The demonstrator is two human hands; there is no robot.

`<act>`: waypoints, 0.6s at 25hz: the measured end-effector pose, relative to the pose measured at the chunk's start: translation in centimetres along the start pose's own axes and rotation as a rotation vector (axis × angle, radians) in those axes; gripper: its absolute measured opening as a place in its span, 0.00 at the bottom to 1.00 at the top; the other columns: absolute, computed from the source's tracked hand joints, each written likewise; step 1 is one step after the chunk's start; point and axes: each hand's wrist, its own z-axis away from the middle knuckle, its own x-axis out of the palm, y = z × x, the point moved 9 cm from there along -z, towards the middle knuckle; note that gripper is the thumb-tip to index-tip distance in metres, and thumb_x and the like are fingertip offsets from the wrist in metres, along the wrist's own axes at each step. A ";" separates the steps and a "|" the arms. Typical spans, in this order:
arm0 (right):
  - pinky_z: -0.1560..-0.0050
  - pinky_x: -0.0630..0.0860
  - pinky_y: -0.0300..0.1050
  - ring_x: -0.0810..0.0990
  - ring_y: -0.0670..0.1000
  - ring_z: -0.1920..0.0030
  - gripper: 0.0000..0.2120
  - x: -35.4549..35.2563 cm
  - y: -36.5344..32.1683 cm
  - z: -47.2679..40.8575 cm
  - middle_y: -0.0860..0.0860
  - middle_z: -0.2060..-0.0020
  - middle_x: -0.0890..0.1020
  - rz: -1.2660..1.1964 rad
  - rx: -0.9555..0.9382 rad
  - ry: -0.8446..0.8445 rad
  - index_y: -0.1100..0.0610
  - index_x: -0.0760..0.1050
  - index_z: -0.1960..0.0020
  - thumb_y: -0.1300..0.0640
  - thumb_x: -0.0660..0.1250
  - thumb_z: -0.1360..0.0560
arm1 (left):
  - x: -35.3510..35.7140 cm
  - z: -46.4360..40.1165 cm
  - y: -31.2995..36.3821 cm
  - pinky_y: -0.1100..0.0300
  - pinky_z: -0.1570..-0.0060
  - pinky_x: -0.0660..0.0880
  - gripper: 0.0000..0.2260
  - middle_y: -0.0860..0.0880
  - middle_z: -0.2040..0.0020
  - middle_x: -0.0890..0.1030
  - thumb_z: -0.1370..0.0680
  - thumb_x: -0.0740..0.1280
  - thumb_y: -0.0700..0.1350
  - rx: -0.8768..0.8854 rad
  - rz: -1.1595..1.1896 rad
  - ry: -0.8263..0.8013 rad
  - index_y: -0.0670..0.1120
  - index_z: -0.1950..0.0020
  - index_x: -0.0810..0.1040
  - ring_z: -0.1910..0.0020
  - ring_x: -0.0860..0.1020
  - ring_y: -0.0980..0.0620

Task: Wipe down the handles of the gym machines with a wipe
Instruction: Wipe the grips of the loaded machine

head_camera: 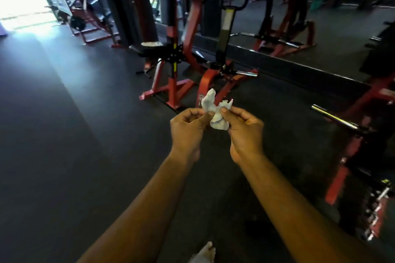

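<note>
Risk here is, I think, tearing or dropping: the wipe (pixel 215 112) is crumpled and thin, and both hands pull on it; a hard tug may rip it. The left hand (pixel 188 128) pinches its left edge with curled fingers; the right hand (pixel 245 128) pinches its right side; the red machine (pixel 192 66) stands well beyond the wipe, not touched.

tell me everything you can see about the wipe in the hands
The wipe is a small, whitish, crumpled sheet, thin like paper or cloth, bunched with peaks sticking up. It is held in the air above the dark floor, in front of a red machine. The left hand and the right hand both pinch it between thumb and fingers. Nothing else touches it.
</note>
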 end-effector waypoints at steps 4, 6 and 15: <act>0.52 0.83 0.47 0.86 0.52 0.55 0.08 -0.2 -0.3 -11.1 0.55 0.58 0.86 0.064 -0.077 0.178 0.65 0.81 0.49 0.65 0.73 0.28 | 6.4 -11.7 -1.9 0.49 0.47 0.80 0.06 0.39 0.51 0.85 0.26 0.71 0.32 -0.089 0.009 -0.182 0.39 0.52 0.84 0.49 0.84 0.41; 0.56 0.82 0.46 0.86 0.52 0.58 0.07 -0.6 -0.9 -16.1 0.56 0.60 0.86 0.083 -0.107 0.242 0.65 0.81 0.52 0.64 0.74 0.28 | 9.9 -16.7 -2.4 0.53 0.49 0.81 0.06 0.40 0.51 0.86 0.25 0.71 0.33 -0.105 -0.002 -0.263 0.38 0.49 0.84 0.50 0.85 0.44; 0.51 0.82 0.46 0.85 0.53 0.52 0.06 -9.0 -4.3 -34.4 0.55 0.55 0.86 0.207 -0.262 0.535 0.61 0.82 0.50 0.67 0.71 0.26 | 29.3 -32.5 -10.5 0.57 0.50 0.81 0.07 0.46 0.53 0.86 0.25 0.71 0.35 -0.213 -0.057 -0.634 0.40 0.48 0.84 0.50 0.85 0.49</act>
